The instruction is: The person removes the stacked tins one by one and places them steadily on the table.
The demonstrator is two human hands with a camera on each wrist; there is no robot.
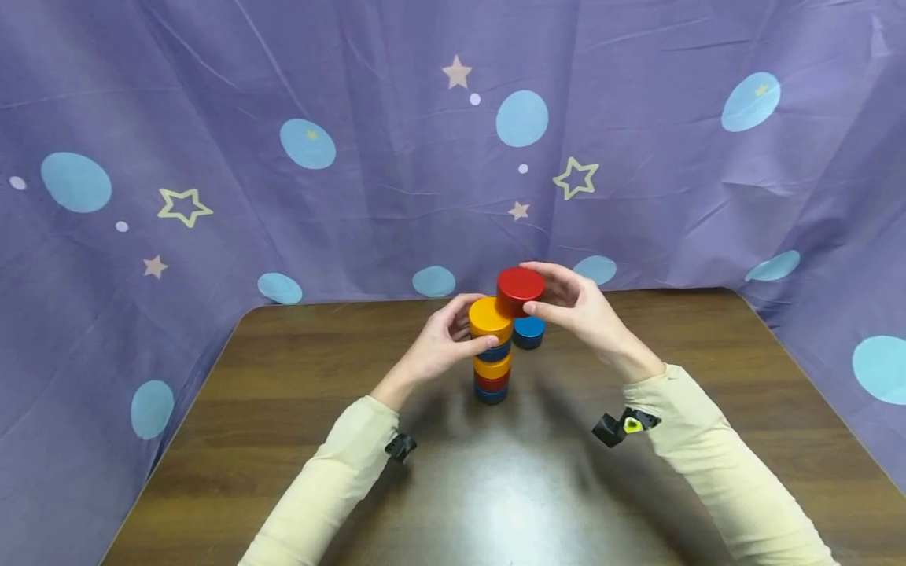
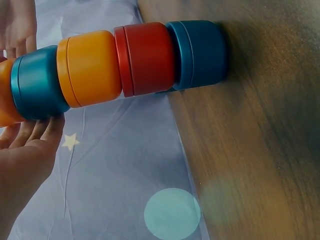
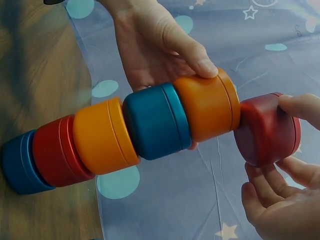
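the stack (image 1: 491, 358) is standing mid-table (image 1: 297, 409) and already leaning, five tins high: blue, red, orange, blue, orange from the bottom. the left hand (image 1: 442, 346) is curling its fingers round the top orange tin (image 1: 490, 318), steadying it. the right hand (image 1: 576, 303) is pinching a red tin (image 1: 520, 289) just beside that top, its edge touching. i think a sideways nudge or off-centre landing could be toppling the lot. one more blue tin (image 1: 528, 331) is sitting behind: three blue, two orange, two red.
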